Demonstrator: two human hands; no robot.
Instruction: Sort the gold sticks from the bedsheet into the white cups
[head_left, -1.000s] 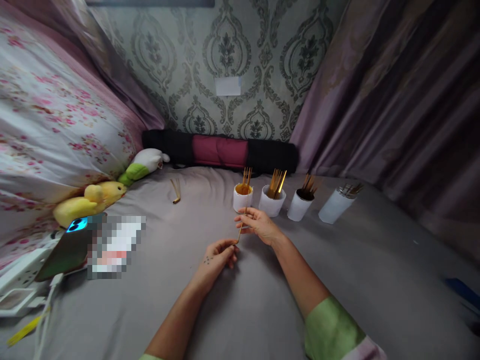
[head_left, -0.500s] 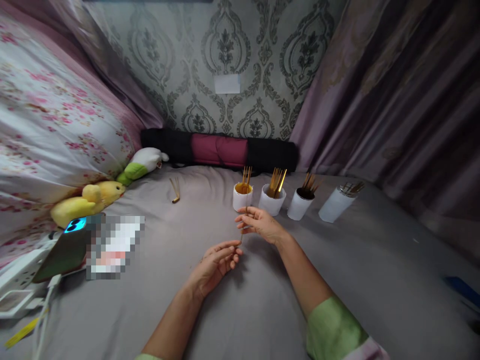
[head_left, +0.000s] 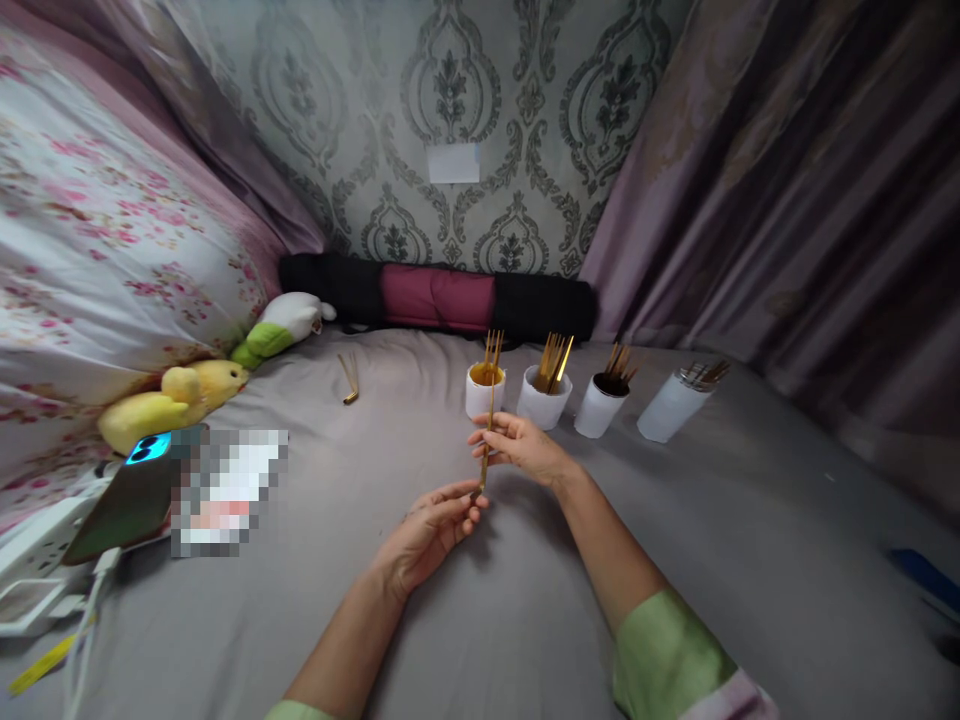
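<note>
Upright between my hands is a thin golden stick (head_left: 490,412). My left hand (head_left: 435,525) pinches its lower end, where a dark tip shows at the fingertips. Higher up, the thumb and fingers of my right hand (head_left: 525,448) grip its middle. Just beyond stands a white cup (head_left: 481,402), yellow inside, with several thin sticks in it. To its right are a wider white cup (head_left: 541,408) of golden sticks, a dark-lined white cup (head_left: 595,416) of brown sticks, and a tilted white container (head_left: 666,410) with a bundle of thin sticks.
A few thin sticks with a dark end (head_left: 349,385) lie on the grey sheet (head_left: 337,620). At left are plush toys (head_left: 202,388), a phone (head_left: 124,500), a blurred-out item (head_left: 232,490) and a white power strip (head_left: 45,545). A black and maroon roll (head_left: 439,298) lies along the wall.
The stick has turned in my fingers, so it looks wider and brighter gold. Both hands stay in almost the same place.
</note>
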